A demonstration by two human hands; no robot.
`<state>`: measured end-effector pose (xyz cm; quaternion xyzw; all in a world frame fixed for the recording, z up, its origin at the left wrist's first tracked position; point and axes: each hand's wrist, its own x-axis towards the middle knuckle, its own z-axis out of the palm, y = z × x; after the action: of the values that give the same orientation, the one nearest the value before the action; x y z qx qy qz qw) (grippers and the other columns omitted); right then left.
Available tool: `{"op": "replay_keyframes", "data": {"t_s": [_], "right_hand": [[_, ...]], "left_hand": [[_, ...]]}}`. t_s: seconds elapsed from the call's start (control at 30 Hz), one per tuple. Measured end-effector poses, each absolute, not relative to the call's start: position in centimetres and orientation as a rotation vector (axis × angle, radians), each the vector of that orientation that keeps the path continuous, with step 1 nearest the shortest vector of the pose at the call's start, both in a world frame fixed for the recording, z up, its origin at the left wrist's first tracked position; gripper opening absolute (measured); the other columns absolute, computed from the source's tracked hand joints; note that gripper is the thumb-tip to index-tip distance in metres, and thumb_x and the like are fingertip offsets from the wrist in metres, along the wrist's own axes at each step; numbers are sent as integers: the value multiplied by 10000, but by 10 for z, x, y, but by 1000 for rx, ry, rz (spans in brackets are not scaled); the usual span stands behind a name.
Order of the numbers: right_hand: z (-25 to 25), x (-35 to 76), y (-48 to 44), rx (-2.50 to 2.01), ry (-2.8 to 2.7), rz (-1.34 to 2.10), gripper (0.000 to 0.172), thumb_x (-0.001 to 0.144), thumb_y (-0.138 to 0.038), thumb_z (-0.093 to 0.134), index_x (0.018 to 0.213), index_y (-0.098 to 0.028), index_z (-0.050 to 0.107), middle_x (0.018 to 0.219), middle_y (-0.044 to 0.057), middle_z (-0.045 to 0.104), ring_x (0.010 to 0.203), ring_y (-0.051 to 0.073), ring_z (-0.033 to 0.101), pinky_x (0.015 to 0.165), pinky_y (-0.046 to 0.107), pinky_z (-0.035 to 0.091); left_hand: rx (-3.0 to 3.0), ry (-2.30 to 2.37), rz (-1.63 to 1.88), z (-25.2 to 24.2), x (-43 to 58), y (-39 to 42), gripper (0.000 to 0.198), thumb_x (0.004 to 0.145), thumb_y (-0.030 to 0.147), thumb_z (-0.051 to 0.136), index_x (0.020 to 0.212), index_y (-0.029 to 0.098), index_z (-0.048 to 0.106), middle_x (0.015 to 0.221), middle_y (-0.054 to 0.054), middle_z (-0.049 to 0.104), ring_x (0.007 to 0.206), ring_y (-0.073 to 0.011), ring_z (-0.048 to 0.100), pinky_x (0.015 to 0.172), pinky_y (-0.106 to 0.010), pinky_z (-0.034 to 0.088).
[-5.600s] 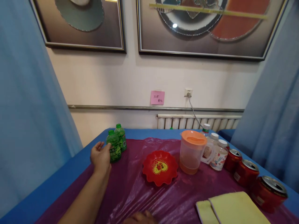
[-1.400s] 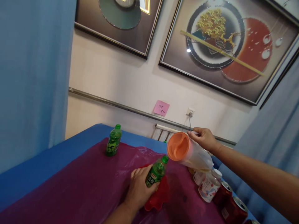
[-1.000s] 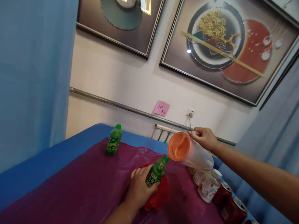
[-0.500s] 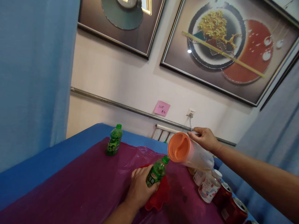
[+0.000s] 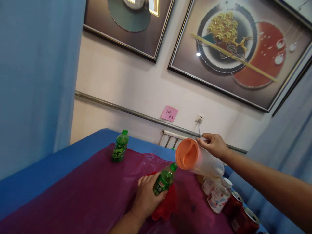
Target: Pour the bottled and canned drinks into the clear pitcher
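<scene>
My left hand (image 5: 147,196) is wrapped round a green plastic bottle (image 5: 165,178), which leans a little to the right above a red scalloped dish (image 5: 165,208). Held by its handle in my right hand (image 5: 214,144) is a clear pitcher (image 5: 209,164) with an orange lid (image 5: 187,154). The pitcher lies tipped on its side, lid toward the left, close to the mouth of the bottle. Whether liquid runs between them I cannot tell. A second green bottle (image 5: 120,146) stands upright farther back on the purple sheet (image 5: 92,185).
Along the right table edge stand a clear jar with a white lid (image 5: 219,196) and red cans (image 5: 246,219). The blue table covering (image 5: 97,138) shows round the sheet. Behind are a wall rail (image 5: 122,110), a pink note (image 5: 170,113), and a blue curtain (image 5: 39,81) at left.
The view has shifted very slightly. Both hands, the bottle and the tipped pitcher keep the same positions relative to each other.
</scene>
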<state>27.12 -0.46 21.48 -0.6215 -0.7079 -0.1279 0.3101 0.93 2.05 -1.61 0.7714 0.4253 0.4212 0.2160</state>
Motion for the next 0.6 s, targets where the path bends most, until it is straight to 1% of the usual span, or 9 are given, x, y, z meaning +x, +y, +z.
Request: {"op": "replay_keyframes", "data": {"t_s": [0.6], "right_hand": [[215, 271, -5, -1622, -1886, -342, 503, 813, -582, 541, 543, -245, 282, 500, -62, 262, 487, 93, 273, 459, 252, 211]], "left_hand": [[2128, 1177, 1196, -17, 9, 20, 620, 659, 245, 804, 1256, 285, 641, 1175, -45, 736, 1109, -290, 625, 1029, -449, 379]]}}
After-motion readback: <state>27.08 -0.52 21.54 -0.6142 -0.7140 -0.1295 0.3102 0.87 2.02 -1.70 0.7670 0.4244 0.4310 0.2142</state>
